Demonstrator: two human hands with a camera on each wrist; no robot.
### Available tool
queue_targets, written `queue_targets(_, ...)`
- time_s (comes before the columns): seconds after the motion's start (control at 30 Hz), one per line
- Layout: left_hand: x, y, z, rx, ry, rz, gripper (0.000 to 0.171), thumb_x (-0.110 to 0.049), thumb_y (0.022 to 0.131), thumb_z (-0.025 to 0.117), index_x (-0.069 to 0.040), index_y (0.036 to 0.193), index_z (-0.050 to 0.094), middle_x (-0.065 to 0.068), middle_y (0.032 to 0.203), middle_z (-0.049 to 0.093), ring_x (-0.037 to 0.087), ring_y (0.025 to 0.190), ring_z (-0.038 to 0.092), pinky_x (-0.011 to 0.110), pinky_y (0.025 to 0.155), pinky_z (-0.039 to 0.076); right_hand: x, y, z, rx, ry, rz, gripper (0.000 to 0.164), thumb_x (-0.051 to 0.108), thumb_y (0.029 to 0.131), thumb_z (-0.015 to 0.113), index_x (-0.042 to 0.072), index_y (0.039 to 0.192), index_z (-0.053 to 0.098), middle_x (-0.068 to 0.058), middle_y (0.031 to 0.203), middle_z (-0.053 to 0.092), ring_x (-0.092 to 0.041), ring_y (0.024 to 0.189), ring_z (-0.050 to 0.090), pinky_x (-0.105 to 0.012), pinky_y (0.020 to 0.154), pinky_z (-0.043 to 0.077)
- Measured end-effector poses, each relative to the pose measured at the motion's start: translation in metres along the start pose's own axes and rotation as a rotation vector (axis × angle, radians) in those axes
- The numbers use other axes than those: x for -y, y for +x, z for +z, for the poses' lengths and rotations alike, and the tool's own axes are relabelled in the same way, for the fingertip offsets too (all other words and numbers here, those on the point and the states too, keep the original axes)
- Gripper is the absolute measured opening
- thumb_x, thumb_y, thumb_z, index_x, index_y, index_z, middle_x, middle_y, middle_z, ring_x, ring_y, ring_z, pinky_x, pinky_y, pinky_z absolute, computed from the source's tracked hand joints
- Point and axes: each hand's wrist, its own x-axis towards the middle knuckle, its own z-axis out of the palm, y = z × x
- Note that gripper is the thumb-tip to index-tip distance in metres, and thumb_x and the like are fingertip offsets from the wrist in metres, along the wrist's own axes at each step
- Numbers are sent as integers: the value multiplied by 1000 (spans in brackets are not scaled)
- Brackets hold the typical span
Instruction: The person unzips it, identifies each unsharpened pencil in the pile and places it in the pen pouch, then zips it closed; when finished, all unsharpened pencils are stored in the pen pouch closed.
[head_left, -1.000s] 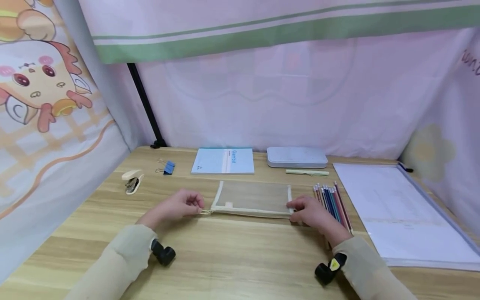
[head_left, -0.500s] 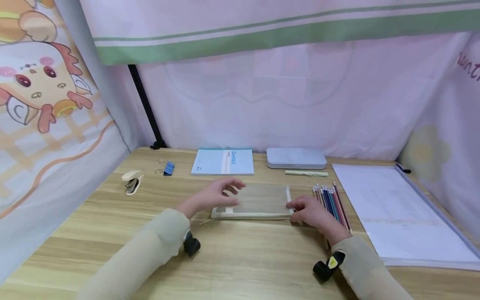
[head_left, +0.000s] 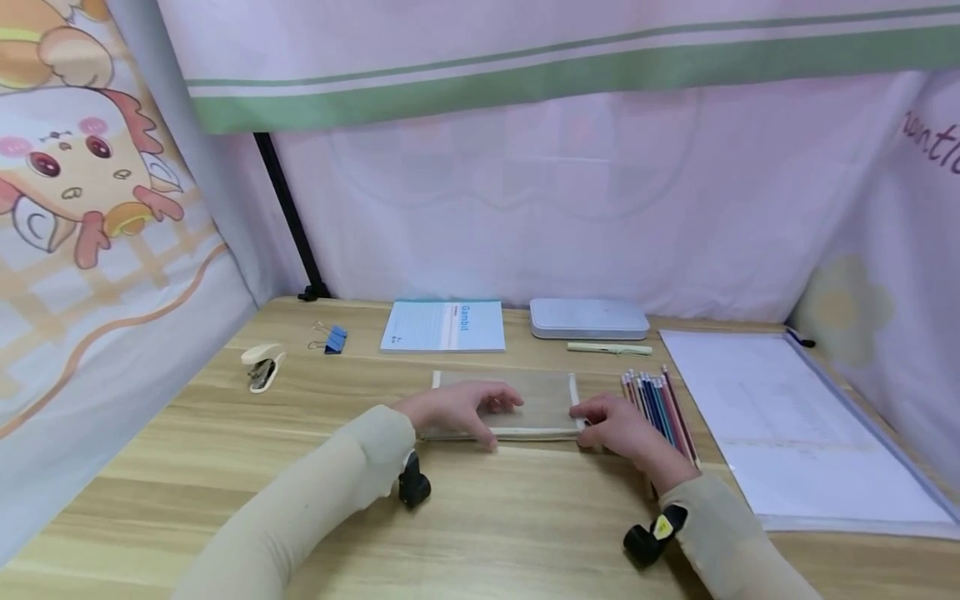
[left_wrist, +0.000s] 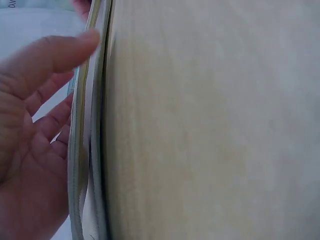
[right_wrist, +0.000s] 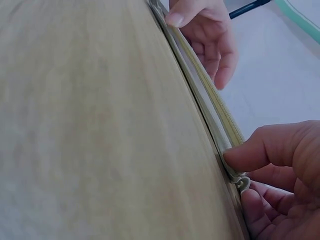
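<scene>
Pouch [head_left: 543, 398] of sheer mesh with pale edging is noted lying on the wooden table [head_left: 517, 525], nearer the person than the notebook [head_left: 442, 326]. Its near, zipped edge [right_wrist: 221, 110] is seen parted into two bands, with a narrow gap between them. The right end is pinched by the right hand [head_left: 617, 427], thumb set against the edging and fingers curled close to a small loop [right_wrist: 243, 184] at the corner. Nothing is gripped by the left hand [head_left: 463, 408]: thumb and fingers are spread apart about the zipped edge; whether contact is made cannot be told.

The pouch is judged light, soft and limp, liable to slide or crumple if pulled at one end only, and its mesh is judged easily snagged. Hold is best taken at the firmer edging, with the opposite end steadied.

No contents are made out through the exposed mesh; the left portion is partly covered by the left hand. A pale flat case [head_left: 588, 318] is found at the rear, apparently closed; its contents cannot be determined. Pencils [head_left: 662, 408] are left loose beside the right hand, outside any container.
</scene>
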Motion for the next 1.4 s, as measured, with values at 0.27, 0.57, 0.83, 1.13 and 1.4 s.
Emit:
queue_targets(0.27,6,1,0,-40,-36,-21,55,-6,73,73,-22,123,55,-9,119,56,13,109,49,34,100,38,2,-2,-3,26,-22,-33,44,5,73,71,1,116,62,-17,118,54,-27,104,50,-44,88,43)
queue_targets(0.57,10,-5,0,29,-209,-64,38,-11,80,70,-14,116,61,-3,110,61,13,104,54,30,94,44,-16,-20,-34,177,64,-138,66,26,84,67,0,137,39,-23,132,47,-36,119,47,-41,93,46)
queue_targets(0.83,8,-7,-3,2,-160,-75,31,-18,83,67,-16,113,62,-4,107,62,13,100,55,32,91,44,-28,-35,-81,86,105,-107,60,24,91,58,-5,138,33,-27,123,49,-27,107,53,-38,87,49)
queue_targets(1.13,2,-9,7,-185,-315,-171,25,-11,81,68,-2,104,63,1,91,63,11,77,56,23,69,48,-50,-38,-98,35,117,76,64,28,93,55,-7,139,29,-27,126,49,-18,100,58,-39,88,50)
queue_targets(1.4,2,-5,20,-358,-460,-282,14,-4,79,68,1,93,65,0,77,59,10,66,52,20,59,45,-62,-35,-90,16,76,110,54,17,90,58,-13,131,39,-26,115,56,-11,85,61,-30,75,54)
